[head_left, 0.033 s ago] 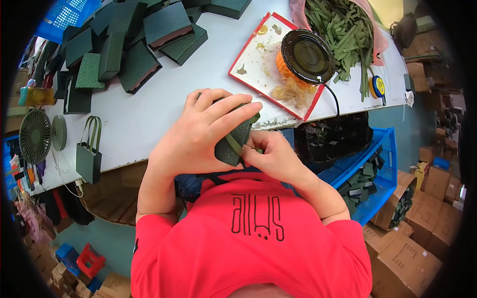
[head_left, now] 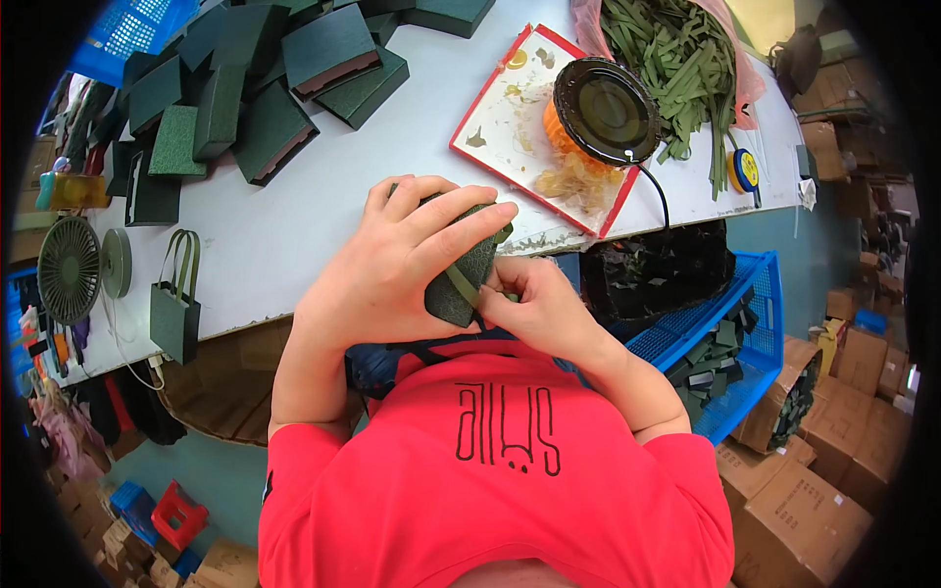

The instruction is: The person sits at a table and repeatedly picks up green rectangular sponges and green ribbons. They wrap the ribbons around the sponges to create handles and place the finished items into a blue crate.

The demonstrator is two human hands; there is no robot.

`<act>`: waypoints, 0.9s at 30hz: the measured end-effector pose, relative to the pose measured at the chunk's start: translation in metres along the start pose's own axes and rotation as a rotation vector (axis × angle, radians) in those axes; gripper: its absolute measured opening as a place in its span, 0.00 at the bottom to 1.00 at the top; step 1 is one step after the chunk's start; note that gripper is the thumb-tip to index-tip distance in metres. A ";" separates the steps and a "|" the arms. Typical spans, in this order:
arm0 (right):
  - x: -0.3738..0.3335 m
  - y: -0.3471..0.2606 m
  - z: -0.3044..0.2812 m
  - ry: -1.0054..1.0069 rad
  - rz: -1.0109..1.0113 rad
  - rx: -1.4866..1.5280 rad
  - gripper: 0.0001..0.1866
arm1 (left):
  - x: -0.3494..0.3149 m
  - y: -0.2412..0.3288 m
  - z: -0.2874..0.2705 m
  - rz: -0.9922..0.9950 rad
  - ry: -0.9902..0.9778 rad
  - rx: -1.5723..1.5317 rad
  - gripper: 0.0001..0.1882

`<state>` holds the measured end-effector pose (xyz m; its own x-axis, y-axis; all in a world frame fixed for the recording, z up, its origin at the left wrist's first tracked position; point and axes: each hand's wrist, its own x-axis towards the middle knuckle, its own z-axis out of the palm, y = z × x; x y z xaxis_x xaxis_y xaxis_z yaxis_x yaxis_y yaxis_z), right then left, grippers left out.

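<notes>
Gripped by left hand (head_left: 402,265), dark green box (head_left: 459,284) shows partly; right hand (head_left: 534,304) pinches.

- One view only: a wide fisheye camera worn on the person's head, the left of a side-by-side pair, looking steeply down.
- It faces down over the red printed T-shirt (head_left: 500,470) at the lower edge, past the left hand (head_left: 397,265) and right hand (head_left: 539,304), which sit near the lens at centre frame.
- Beyond the hands it takes in the pale grey worktable (head_left: 294,225), farther off, its straight edge bending toward the rim.
- The picture is upright and unmirrored; dark corners ring the round field.
- At the right rim it reaches the floor, with brown cardboard cartons (head_left: 833,490).
</notes>
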<state>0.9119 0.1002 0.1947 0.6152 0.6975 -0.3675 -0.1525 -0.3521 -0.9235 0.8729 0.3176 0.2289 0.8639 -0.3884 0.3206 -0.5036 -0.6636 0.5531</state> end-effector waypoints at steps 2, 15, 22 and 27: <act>0.000 -0.006 -0.003 -0.027 0.062 0.024 0.13 | -0.001 -0.001 0.003 -0.015 0.022 0.007 0.52; -0.031 -0.012 -0.014 -0.230 0.046 0.195 0.17 | -0.011 -0.014 0.017 -0.116 0.260 -0.216 0.54; -0.023 0.028 0.013 0.026 -0.102 0.876 0.28 | -0.007 -0.010 0.024 -0.114 0.341 -0.224 0.44; -0.024 0.038 -0.003 0.354 -0.235 1.101 0.14 | -0.010 -0.011 0.023 -0.102 0.335 -0.160 0.39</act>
<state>0.8936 0.0681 0.1691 0.8707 0.4007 -0.2851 -0.4858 0.6106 -0.6255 0.8693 0.3143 0.2021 0.8757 -0.0771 0.4767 -0.4310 -0.5699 0.6996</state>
